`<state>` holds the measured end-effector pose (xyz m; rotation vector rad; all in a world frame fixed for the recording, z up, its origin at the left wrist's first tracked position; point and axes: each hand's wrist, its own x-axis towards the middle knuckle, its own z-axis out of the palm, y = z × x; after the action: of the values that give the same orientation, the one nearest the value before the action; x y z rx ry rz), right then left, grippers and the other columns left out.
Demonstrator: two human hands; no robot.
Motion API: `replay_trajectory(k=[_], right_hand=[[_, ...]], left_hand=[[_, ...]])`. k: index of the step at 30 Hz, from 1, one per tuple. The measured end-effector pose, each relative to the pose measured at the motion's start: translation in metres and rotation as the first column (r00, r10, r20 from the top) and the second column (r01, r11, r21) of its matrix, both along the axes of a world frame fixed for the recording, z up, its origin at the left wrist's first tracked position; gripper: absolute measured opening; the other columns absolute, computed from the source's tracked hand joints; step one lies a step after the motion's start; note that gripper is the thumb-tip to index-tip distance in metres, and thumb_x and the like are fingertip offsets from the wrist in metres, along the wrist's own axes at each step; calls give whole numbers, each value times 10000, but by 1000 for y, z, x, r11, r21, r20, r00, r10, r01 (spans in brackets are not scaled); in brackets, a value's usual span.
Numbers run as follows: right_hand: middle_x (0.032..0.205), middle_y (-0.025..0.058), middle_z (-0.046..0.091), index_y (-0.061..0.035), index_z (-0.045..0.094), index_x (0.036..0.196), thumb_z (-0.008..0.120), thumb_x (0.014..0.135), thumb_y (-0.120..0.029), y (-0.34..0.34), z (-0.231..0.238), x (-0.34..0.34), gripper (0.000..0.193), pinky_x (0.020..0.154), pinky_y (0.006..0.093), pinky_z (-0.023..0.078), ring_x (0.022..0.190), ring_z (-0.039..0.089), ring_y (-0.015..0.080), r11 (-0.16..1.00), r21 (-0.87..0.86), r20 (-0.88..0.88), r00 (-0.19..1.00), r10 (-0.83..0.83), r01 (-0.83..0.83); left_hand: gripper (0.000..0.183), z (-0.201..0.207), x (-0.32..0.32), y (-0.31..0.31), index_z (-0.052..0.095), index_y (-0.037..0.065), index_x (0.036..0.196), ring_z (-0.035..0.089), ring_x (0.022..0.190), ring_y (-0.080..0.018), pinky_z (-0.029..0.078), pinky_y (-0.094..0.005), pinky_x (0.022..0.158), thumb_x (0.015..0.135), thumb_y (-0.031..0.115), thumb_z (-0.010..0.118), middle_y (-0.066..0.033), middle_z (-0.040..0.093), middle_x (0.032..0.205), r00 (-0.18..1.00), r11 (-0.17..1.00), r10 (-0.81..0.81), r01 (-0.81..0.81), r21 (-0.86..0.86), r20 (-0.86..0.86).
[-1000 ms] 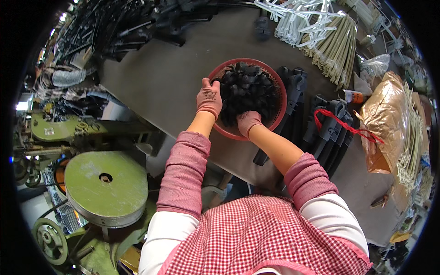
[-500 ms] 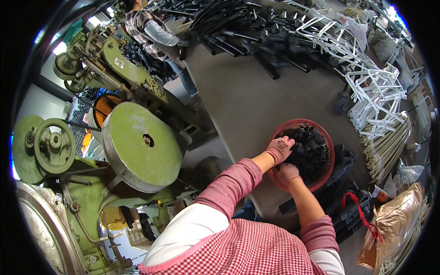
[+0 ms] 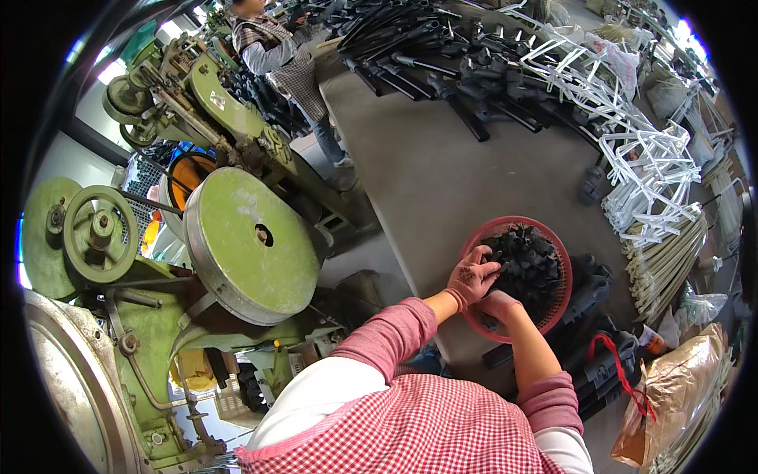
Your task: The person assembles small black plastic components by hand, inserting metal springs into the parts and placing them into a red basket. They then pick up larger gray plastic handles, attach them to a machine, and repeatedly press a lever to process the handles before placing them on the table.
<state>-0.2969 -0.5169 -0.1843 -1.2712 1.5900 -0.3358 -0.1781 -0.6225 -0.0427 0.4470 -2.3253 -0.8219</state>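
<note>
A round red basket [image 3: 553, 241] full of small black parts [image 3: 530, 267] sits near the front edge of a grey table [image 3: 442, 182]. My left hand [image 3: 470, 275], in a pink glove, rests on the basket's near rim with its fingers curled among the black parts. Just below it, at the lower rim, is my right hand [image 3: 499, 306], also gloved and closed around black pieces. What exactly each hand pinches is too small to tell.
A green press machine with a large flywheel [image 3: 251, 241] stands close on my left. White frames [image 3: 639, 158] and black bars [image 3: 442, 55] cover the table's far side. Another person [image 3: 280, 47] stands at the far end. Black pieces and a brown bag [image 3: 671, 395] lie to the right.
The view has swung left, so the green machine now fills the left side. Both hands stay at the basket's near rim, working in the black parts.
</note>
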Motion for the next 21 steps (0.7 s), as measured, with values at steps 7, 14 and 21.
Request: replay_trajectory(k=[7, 14, 21], right_hand=[[817, 137, 723, -37, 720, 996, 663, 855, -261, 19, 87, 35, 271, 757, 388, 525, 832, 698, 313, 848, 264, 237, 821, -519, 460], [948, 185, 688, -73, 659, 968, 705, 766, -321, 34, 155, 32, 323, 819, 476, 522, 939, 647, 394, 844, -356, -231, 837, -495, 401], [885, 129, 697, -52, 651, 994, 684, 885, -177, 59, 202, 14, 169, 656, 357, 542, 798, 698, 247, 543, -296, 153, 600, -785, 786]], left_hand=[[198, 1, 12, 14, 641, 123, 1068, 636, 779, -325, 519, -416, 670, 880, 177, 671, -97, 604, 862, 995, 995, 88, -90, 49, 43], [160, -5, 2, 7, 673, 48, 1021, 637, 739, -340, 525, -394, 682, 876, 110, 648, -163, 648, 838, 994, 982, 100, -91, 164, -50], [176, -1, -12, 4, 610, 76, 1170, 641, 688, -87, 533, -238, 588, 1013, 139, 564, -30, 715, 912, 990, 370, 117, 32, 928, -80]])
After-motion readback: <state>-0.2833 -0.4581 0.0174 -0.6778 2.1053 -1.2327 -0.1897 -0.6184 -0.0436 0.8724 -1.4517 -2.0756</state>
